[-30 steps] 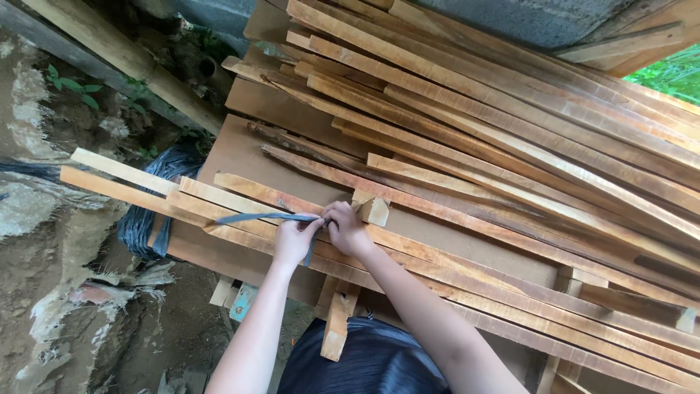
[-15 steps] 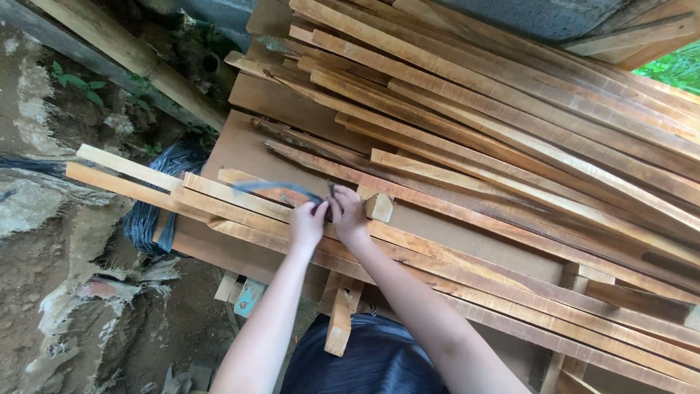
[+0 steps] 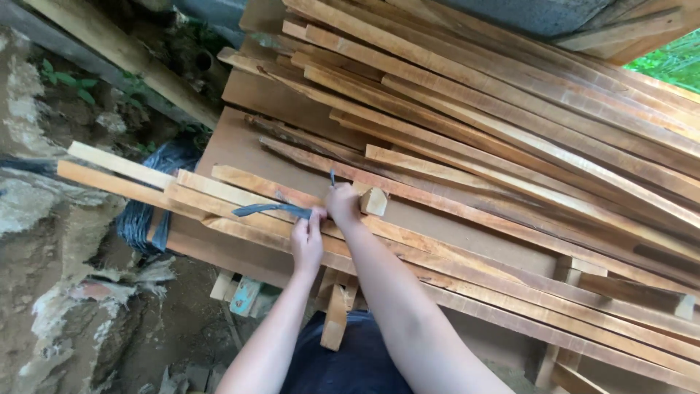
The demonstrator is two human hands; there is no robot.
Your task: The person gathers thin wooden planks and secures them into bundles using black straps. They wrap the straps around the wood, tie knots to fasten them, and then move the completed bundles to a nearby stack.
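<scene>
Head view: left hand [image 3: 308,237] pinches one end of the grey strap [image 3: 270,210], right hand [image 3: 343,204] grips the other over the front wooden slats [image 3: 219,195], knot not yet tight, bundle loose.

A dark grey flat strap [image 3: 271,210] lies across the long orange-brown wooden slats [image 3: 240,197], one end loose.

my left hand [image 3: 308,241] and right hand [image 3: 343,204] sit side by side on the slat bundle [image 3: 219,197], strap [image 3: 266,210] trailing left; the wood block [image 3: 373,201] lies just right, the lumber stack [image 3: 510,124] behind.
</scene>
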